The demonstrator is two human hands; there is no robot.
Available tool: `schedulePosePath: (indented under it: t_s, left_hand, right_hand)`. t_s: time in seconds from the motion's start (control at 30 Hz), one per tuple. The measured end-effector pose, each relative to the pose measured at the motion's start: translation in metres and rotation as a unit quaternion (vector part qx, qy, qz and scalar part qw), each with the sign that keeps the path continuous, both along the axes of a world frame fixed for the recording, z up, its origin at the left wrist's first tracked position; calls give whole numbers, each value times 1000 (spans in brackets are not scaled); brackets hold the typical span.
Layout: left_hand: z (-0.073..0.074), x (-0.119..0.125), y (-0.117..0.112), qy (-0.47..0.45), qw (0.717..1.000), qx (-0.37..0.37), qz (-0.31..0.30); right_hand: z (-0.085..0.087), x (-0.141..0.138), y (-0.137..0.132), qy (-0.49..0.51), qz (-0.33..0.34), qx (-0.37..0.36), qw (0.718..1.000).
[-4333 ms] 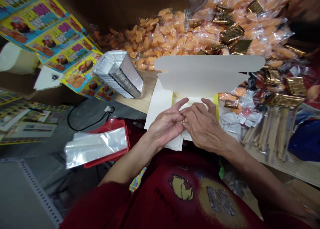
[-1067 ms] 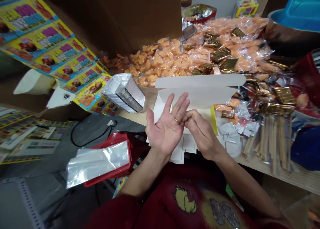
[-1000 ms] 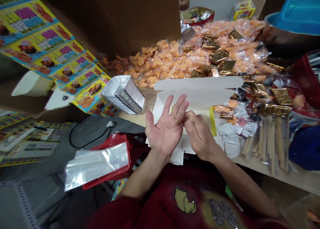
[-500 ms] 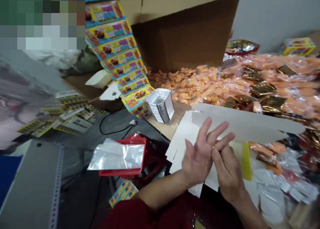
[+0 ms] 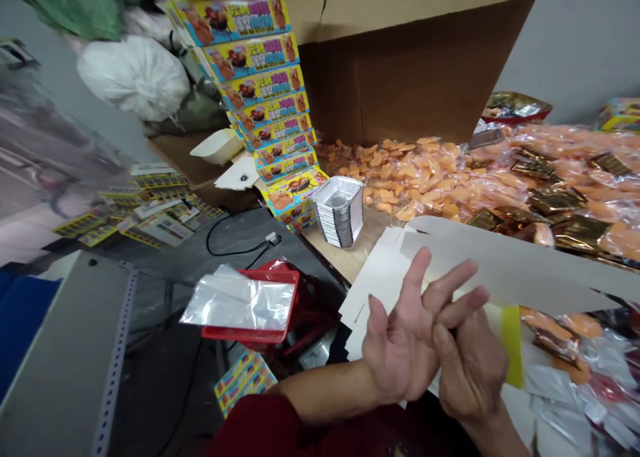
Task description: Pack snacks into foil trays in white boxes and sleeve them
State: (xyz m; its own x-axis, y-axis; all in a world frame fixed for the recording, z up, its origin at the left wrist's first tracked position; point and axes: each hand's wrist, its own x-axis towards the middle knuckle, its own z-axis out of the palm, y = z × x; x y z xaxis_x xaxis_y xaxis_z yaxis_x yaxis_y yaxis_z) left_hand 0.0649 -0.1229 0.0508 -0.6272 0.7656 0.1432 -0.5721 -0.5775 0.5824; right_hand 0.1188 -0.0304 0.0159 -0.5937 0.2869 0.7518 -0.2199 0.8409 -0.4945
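Observation:
My left hand [image 5: 407, 344] is palm up over white cardboard sheets [image 5: 373, 270], its thumb and several fingers spread, with nothing on the palm. Against its outer edge, my right hand [image 5: 473, 360] is closed, thumb and fingers gripping the side of the left hand near the little finger. That little finger is hidden behind the right hand. Just beyond the hands lies a large white card flap [image 5: 500, 257]. A yellow strip [image 5: 513, 347] shows beside my right hand. Past the cardboard, a stack of foil trays [image 5: 340, 210] stands at the table's edge.
Printed yellow boxes [image 5: 260, 57] form a tall stack at the left. Wrapped orange pieces [image 5: 415, 170] and gold packets [image 5: 580, 234] are heaped across the back and right, before a big brown carton [image 5: 400, 70]. A red basket [image 5: 295, 304] bears clear plastic bags [image 5: 240, 300].
The view has shifted, so most things sit further right or lower. My right hand now wraps more closely around the left hand's side; the left hand stays spread.

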Motion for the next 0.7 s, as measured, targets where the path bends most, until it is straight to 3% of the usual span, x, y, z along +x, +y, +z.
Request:
schedulePosePath:
  t_s: [0.13,0.4,0.53,0.7]
  left_hand:
    - [5,-9,-4,-9,1000,-24,-4]
    - [12,-9,3,35,997,-67,32]
    - [14,-7,0,34,996,-72,28]
    - [7,-25,3,22,996,-85,7]
  right_hand:
    - [7,-7,3,7,6,85,996]
    - [10,-10,2,8,22,12,1000]
    - [9,-8,0,25,23,18,999]
    - [9,-8,6,20,45,-5,999]
